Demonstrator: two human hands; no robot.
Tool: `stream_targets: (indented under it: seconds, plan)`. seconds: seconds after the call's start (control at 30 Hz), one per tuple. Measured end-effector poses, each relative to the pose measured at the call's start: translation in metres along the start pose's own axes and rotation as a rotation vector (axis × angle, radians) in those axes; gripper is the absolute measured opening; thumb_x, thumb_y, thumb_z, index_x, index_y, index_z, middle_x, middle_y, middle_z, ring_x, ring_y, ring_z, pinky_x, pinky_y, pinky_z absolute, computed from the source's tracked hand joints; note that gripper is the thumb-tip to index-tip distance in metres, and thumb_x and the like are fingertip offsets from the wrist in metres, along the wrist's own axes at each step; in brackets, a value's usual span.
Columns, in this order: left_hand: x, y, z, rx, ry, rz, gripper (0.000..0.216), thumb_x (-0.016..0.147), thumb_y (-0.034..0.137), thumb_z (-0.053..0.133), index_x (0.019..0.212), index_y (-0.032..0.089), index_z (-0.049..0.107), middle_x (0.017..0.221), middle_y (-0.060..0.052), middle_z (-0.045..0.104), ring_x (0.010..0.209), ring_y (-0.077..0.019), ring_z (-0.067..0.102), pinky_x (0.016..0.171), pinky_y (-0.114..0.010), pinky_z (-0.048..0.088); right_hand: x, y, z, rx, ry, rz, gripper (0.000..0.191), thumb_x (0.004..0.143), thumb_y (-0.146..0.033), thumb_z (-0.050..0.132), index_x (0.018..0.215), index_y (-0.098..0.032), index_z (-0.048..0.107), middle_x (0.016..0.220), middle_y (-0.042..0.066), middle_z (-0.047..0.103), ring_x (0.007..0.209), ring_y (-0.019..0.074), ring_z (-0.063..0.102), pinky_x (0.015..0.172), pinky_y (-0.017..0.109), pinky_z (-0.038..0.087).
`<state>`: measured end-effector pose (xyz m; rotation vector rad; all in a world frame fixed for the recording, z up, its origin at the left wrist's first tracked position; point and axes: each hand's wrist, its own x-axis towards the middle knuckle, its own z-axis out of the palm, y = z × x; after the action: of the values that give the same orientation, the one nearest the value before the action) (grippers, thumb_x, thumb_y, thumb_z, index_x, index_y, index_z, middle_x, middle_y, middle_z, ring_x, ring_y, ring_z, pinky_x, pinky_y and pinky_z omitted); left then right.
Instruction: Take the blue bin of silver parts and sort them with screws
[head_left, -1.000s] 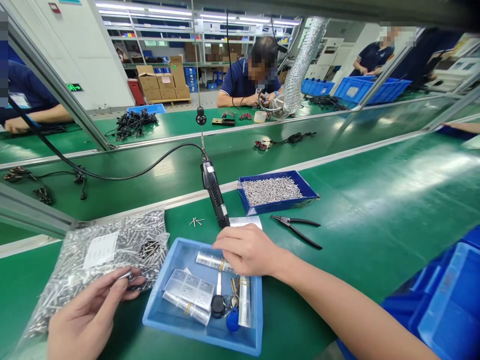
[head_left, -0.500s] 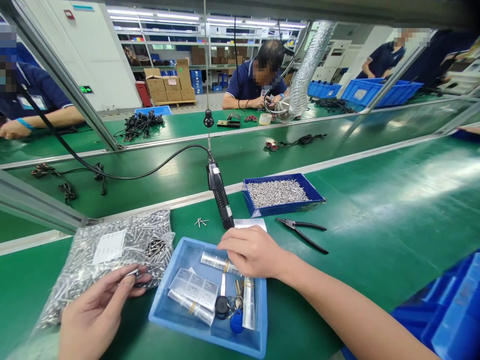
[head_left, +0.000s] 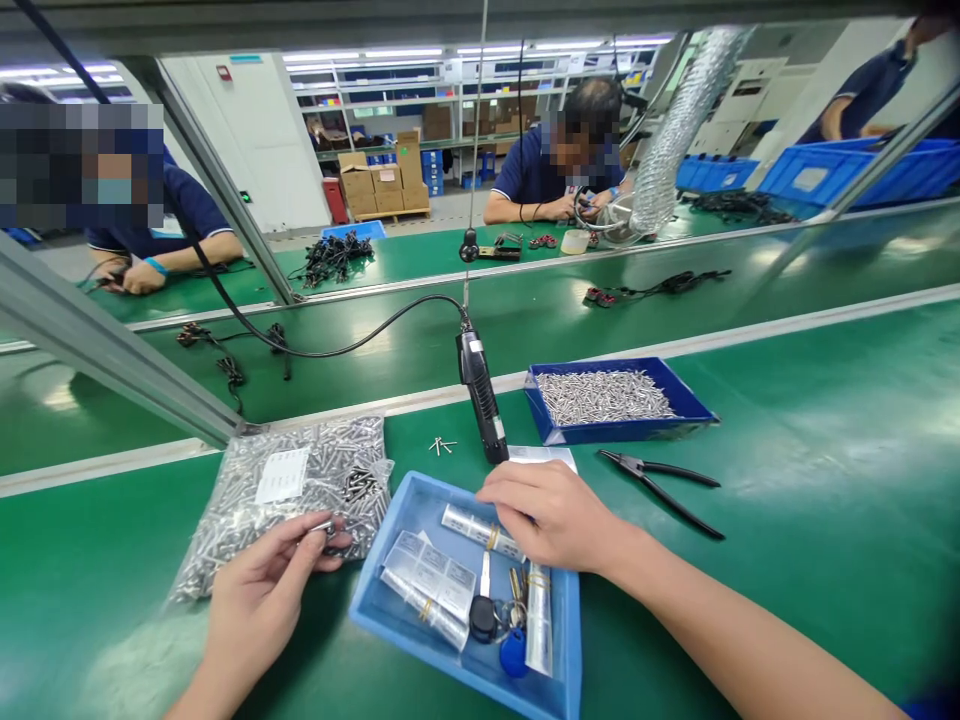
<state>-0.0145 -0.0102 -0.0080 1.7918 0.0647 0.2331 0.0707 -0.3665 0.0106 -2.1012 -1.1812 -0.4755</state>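
My left hand point(head_left: 274, 580) pinches a small shiny metal part point(head_left: 324, 527) between thumb and fingertips, over the near right side of a clear bag of metal pieces point(head_left: 300, 465). My right hand point(head_left: 559, 510) is closed, its curled fingers at the far right rim of the light-blue tray point(head_left: 367, 590); whatever is in its fingers is hidden. Label rolls point(head_left: 538, 620) with rubber bands, a label sheet point(head_left: 435, 572) and a bunch of keys with a blue fob point(head_left: 514, 652) lie in the tray. Just beyond my right hand hangs a black electric screwdriver point(head_left: 484, 400).
A dark blue bin of screws point(head_left: 607, 398) stands behind black-handled pliers point(head_left: 660, 485). Several loose screws point(head_left: 441, 444) lie left of the screwdriver. A metal post point(head_left: 135, 340) rises at left. Across the bench, co-workers point(head_left: 555, 180) handle parts near black cable bundles point(head_left: 337, 258).
The camera view has turned left, so the bench and both hands appear farther right. Both hands keep nearly the same pose beside the bag and the tray.
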Motion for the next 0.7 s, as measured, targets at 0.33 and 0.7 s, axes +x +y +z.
stream_targets:
  seconds: [0.33,0.7]
  plan:
    - [0.000,0.003,0.002,-0.017,0.013,0.007,0.035,0.098,0.046,0.079,0.116,0.015,0.077,0.104,-0.013,0.080,0.088,-0.0287,0.081,0.074,-0.031,0.074,0.002,-0.018,-0.007,-0.109,-0.053,-0.114,0.025,0.103,-0.008,0.047,0.109,-0.012,0.071,0.111,0.011,0.068,0.084,0.0225,0.059,0.061,0.036,0.037]
    - [-0.006,0.021,0.017,0.013,0.123,-0.086,0.041,0.093,0.050,0.083,0.113,0.015,0.077,0.104,-0.011,0.079,0.087,-0.0270,0.079,0.073,-0.031,0.072,-0.002,-0.033,-0.005,-0.088,-0.366,-0.179,0.025,0.111,-0.020,0.045,0.104,-0.017,0.069,0.103,0.005,0.066,0.073,0.0204,0.050,0.054,0.039,0.023]
